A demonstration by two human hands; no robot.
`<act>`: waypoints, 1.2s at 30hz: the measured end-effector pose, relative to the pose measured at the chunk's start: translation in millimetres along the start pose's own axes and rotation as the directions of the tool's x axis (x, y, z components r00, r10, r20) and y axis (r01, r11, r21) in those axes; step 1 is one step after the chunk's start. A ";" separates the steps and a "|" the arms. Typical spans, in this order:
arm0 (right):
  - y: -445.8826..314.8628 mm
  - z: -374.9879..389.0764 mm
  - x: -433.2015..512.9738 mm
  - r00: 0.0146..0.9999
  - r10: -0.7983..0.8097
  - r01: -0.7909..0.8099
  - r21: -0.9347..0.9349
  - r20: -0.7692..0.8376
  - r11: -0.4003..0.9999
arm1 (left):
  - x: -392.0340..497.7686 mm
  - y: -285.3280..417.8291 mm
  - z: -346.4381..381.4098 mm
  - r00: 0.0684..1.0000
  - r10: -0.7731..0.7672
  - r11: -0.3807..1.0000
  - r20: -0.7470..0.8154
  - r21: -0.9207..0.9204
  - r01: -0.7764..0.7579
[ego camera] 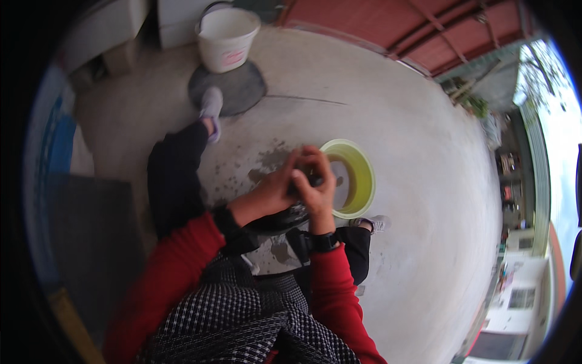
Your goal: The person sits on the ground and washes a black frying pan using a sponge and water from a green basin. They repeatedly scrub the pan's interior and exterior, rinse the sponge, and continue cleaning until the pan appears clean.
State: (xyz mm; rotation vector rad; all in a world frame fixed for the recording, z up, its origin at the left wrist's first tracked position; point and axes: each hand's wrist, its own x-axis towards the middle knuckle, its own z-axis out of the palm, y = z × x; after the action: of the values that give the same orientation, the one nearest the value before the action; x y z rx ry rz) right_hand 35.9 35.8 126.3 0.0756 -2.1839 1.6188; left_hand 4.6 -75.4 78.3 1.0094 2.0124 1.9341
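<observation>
My left hand [273,187] and my right hand [319,184] meet in front of me, fingers curled around a small dark object [313,179]. Most of that object is hidden by the fingers, and blur keeps me from telling what it is. Just beyond my right hand stands a yellow-green plastic tub [362,182] with murky water inside. Under my wrists lies a black, wet-looking rounded item [277,221], partly covered by my left forearm; I cannot tell whether it is a container.
Wet splashes [275,157] mark the concrete floor [409,182]. A white bucket [229,43] with a handle stands at the far left on a dark round mat [241,93]. A red metal gate [363,22] lies beyond. At my left is a dark panel [95,245].
</observation>
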 end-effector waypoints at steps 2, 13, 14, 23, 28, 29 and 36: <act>-0.1 -3.2 -3.4 0.999 -0.048 0.048 -0.004 0.008 0.999 | 2.8 -3.6 9.0 0.995 0.104 0.994 0.000 -0.040 -0.104; -4.7 7.0 9.6 0.981 0.178 -0.187 0.149 0.070 0.971 | -21.5 11.0 21.5 0.957 0.134 0.979 -0.258 -0.115 -0.169; -4.2 8.3 13.3 0.981 0.183 -0.189 0.100 0.064 0.977 | -21.1 10.6 22.3 0.962 0.124 0.977 -0.244 -0.140 -0.161; 7.0 8.9 26.1 0.966 0.217 -0.240 0.181 0.138 0.954 | -17.0 -34.3 28.9 0.981 0.044 0.994 -0.191 -0.092 -0.062; 13.4 12.0 18.6 0.972 0.234 -0.234 0.171 0.021 0.957 | -22.3 -52.0 32.4 0.982 -0.188 0.981 0.024 -0.035 0.189; 14.0 11.7 18.3 0.980 0.200 -0.200 0.187 0.019 0.962 | -21.0 -49.7 30.9 0.956 -0.275 0.961 0.104 -0.009 0.278; 16.4 8.3 22.2 0.988 0.148 -0.139 0.175 -0.038 0.975 | -0.1 -36.0 27.9 0.969 0.108 0.989 -0.221 -0.075 -0.127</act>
State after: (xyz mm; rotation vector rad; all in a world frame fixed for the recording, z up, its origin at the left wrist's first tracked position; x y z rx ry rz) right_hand 8.5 37.9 117.6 -0.0749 -2.0486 1.8661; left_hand 7.8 -50.0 40.7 0.9541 1.9941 2.2634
